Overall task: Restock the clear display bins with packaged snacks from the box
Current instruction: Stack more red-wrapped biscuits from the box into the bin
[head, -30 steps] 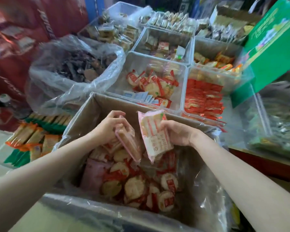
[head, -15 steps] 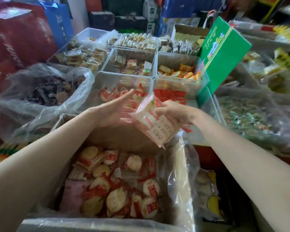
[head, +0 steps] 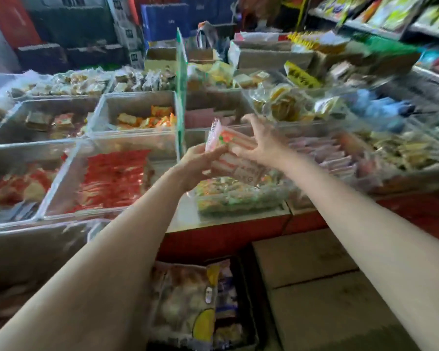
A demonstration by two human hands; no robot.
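I hold pink-and-white snack packets (head: 235, 158) between both hands above the counter. My left hand (head: 198, 165) grips them from below and the left. My right hand (head: 260, 144) grips their far end with curled fingers. They hang over a clear bag of green and yellow snacks (head: 238, 198), just right of a green divider board (head: 181, 97). A clear bin of pinkish packets (head: 335, 158) lies right of my hands. Bins of red packets (head: 112, 183) and orange snacks (head: 147, 117) lie to the left. The cardboard box (head: 31, 254) shows blurred at lower left.
The red counter edge (head: 226, 230) runs below the bins. On the floor a black crate holds a large snack bag (head: 188, 302), and a closed cardboard carton (head: 322, 287) sits beside it. Shelves of goods (head: 390, 19) fill the upper right.
Both hands lifted the packets out of the box and carried them up and to the right, past the green divider. The view swung right with them, and the packets are now gathered between both hands.
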